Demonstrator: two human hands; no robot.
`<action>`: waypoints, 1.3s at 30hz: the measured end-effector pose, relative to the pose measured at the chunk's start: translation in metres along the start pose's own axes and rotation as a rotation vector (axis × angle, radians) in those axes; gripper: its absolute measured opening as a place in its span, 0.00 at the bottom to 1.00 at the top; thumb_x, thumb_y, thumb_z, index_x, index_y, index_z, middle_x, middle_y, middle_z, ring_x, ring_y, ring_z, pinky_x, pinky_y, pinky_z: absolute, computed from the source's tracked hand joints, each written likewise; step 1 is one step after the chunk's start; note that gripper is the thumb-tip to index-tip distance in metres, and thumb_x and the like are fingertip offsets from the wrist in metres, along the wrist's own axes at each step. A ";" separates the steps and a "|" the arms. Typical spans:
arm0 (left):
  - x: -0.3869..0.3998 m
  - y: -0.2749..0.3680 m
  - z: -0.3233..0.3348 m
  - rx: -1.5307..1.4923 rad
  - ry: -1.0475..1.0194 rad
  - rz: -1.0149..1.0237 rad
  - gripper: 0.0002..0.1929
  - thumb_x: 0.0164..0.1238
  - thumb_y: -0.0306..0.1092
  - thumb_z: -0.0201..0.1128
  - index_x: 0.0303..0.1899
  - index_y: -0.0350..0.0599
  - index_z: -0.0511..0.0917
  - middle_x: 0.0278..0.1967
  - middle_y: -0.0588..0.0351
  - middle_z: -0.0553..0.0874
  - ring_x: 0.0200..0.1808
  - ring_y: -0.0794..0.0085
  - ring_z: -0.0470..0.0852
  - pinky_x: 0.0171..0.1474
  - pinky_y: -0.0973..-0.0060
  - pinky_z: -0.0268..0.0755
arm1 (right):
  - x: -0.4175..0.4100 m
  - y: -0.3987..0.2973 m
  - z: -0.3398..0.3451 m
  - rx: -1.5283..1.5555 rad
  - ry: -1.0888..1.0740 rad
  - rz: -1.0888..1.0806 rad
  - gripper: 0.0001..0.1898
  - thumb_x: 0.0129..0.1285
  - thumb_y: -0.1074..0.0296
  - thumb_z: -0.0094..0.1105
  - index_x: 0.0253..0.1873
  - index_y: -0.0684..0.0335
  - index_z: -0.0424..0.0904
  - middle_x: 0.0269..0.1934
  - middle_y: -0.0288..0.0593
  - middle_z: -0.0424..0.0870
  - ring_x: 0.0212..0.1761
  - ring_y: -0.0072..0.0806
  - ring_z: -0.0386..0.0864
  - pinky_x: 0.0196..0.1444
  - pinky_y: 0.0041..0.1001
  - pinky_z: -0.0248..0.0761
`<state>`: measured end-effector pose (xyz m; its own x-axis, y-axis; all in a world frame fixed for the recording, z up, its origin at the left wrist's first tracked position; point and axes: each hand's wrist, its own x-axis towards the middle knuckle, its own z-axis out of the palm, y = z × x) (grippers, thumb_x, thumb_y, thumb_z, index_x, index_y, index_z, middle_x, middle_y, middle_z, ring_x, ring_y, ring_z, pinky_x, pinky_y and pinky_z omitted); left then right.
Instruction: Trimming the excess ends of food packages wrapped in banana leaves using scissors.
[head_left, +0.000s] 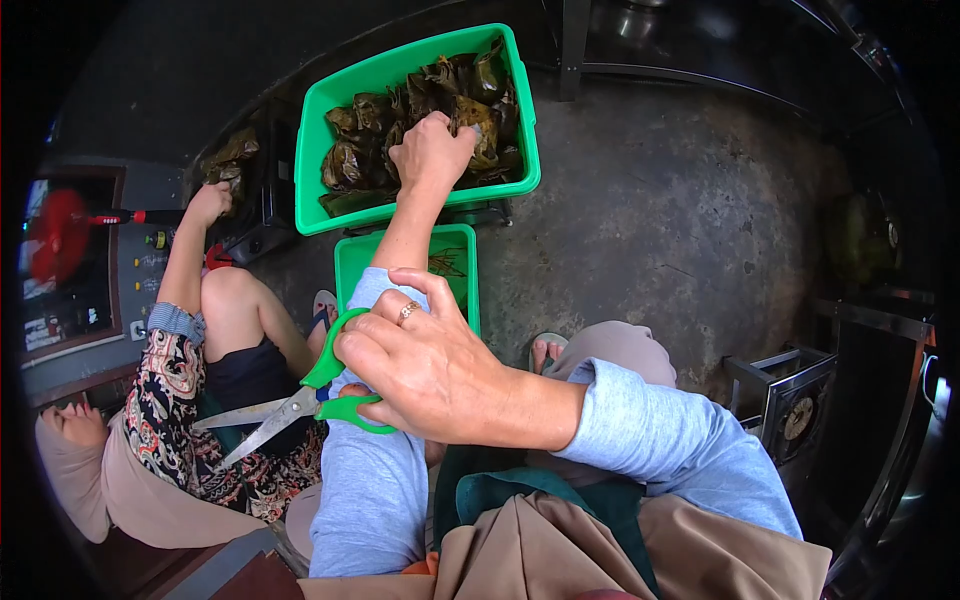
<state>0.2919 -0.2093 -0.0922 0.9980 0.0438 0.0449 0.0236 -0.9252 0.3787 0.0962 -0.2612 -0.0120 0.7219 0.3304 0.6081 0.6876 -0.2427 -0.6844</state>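
Observation:
My left hand (433, 154) reaches into a large green plastic tub (416, 56) filled with dark, leaf-wrapped parcels (360, 165). Its fingertips touch one brownish leaf-wrapped parcel (484, 131) on the tub's right side; whether they grip it is hard to tell. Above my left forearm, my right hand (427, 360) holds scissors (300, 405) with green handles. The blades are spread and point to the left. Below the tub is a smaller green container (469, 281) with thin brown strips (448, 262) inside, partly covered by my left arm.
A co-worker (172, 390) sits at the left, one hand at more leaf-wrapped parcels (234, 154) beside a dark appliance. A red fan (56, 236) stands at the far left. A metal-framed burner stand (795, 409) is at the right, on the dark concrete floor (637, 202).

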 end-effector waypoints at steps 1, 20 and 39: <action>0.001 -0.001 -0.001 0.002 0.000 0.001 0.23 0.54 0.49 0.61 0.46 0.42 0.81 0.41 0.44 0.86 0.47 0.53 0.83 0.55 0.54 0.66 | 0.000 0.000 0.000 0.002 -0.007 -0.003 0.22 0.40 0.63 0.73 0.40 0.61 0.73 0.36 0.39 0.76 0.41 0.34 0.73 0.58 0.46 0.59; 0.012 -0.029 -0.075 -0.001 0.157 0.035 0.19 0.52 0.47 0.60 0.40 0.44 0.83 0.32 0.46 0.86 0.40 0.52 0.84 0.49 0.62 0.71 | 0.006 -0.001 -0.008 0.055 0.004 0.006 0.20 0.43 0.63 0.70 0.40 0.64 0.73 0.34 0.44 0.76 0.44 0.40 0.74 0.61 0.49 0.56; 0.000 -0.044 -0.056 -0.002 0.158 0.004 0.18 0.53 0.47 0.60 0.39 0.43 0.83 0.33 0.45 0.86 0.41 0.52 0.83 0.51 0.59 0.69 | 0.006 0.005 -0.014 0.028 -0.075 0.042 0.22 0.40 0.64 0.73 0.40 0.62 0.72 0.36 0.39 0.77 0.41 0.35 0.73 0.59 0.47 0.58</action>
<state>0.2877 -0.1472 -0.0572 0.9765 0.0995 0.1913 0.0198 -0.9249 0.3797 0.1051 -0.2732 -0.0057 0.7415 0.3879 0.5475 0.6535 -0.2325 -0.7203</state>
